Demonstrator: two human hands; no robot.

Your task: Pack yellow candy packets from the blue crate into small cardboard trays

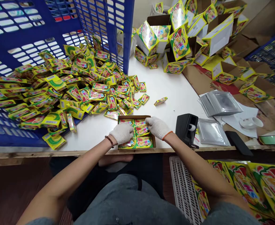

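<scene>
A shallow cardboard box (154,141) stands at the table's front edge, filled with small yellow-green candy packs (144,142) lying flat in rows. My left hand (122,133), in a white knit glove, rests over the left part of the box with its fingers curled down onto the packs; what lies under the fingers is hidden. At the box's upper right corner is my right hand (158,127), gloved too, its thumb and fingers closed over the rim beside a pack. A single pack (160,101) lies apart on the white tabletop behind the box.
To the left, a heap of packs (81,90) spills from a tipped blue crate (125,37). A black tape dispenser (186,129) stands right of my right hand. Beyond are clear plastic trays (221,103) and piled open cartons (179,43). A white basket (184,190) holds filled boxes below.
</scene>
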